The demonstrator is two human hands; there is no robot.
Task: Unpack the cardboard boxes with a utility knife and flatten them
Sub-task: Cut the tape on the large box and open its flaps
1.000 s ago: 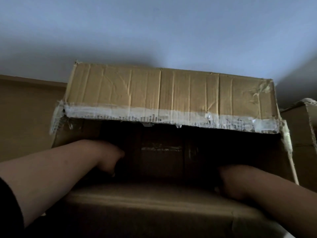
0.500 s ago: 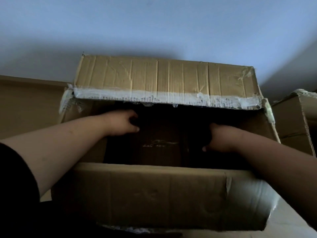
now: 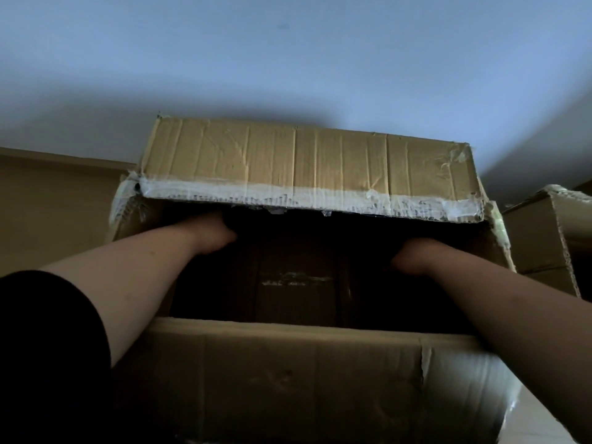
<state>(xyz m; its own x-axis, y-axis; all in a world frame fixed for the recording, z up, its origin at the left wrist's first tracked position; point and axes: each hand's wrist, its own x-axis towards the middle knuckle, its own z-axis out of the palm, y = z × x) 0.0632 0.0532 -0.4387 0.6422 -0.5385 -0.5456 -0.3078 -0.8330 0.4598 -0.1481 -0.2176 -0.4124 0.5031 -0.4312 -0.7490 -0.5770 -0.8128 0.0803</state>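
1. Head view: a large open cardboard box is filling the middle of the scene, its near wall facing the camera and its dark interior opening behind that wall.
2. The far flap is standing up, with torn white tape running along its lower edge.
3. The left hand is reaching inside at the far left, under the flap; its fingers are lying in shadow, so their state cannot be told.
4. The right hand is reaching inside at the right; its fingers are likewise hidden in the dark.
5. A second cardboard box is sitting just right of the open one.
6. A pale wall is rising behind everything.
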